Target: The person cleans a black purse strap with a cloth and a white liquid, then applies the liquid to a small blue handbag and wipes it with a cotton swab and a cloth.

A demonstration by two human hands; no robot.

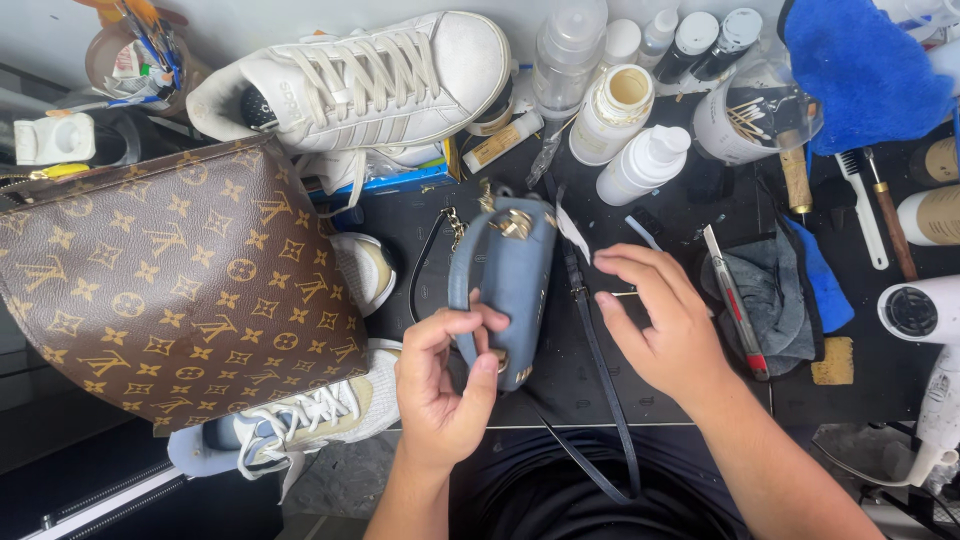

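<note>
**Small blue bag held steady for detail work**

The left hand (445, 375) clamps the blue handbag's (510, 290) lower edge, thumb across the front. Right of the bag, the right hand (660, 320) pinches a thin stick (622, 294) toward its side. This looks like edge touch-up; the next stroke needs a steady bag and a light tip. A brown patterned bag (170, 290) lies left.

Small blue handbag (517, 275) upright on edge, mid-table; gold clasp up; dark strap (600, 370) trailing down.

Repair workshop: cleaning bottles (612, 113), brushes (862, 208), sneakers (372, 82)
</note>
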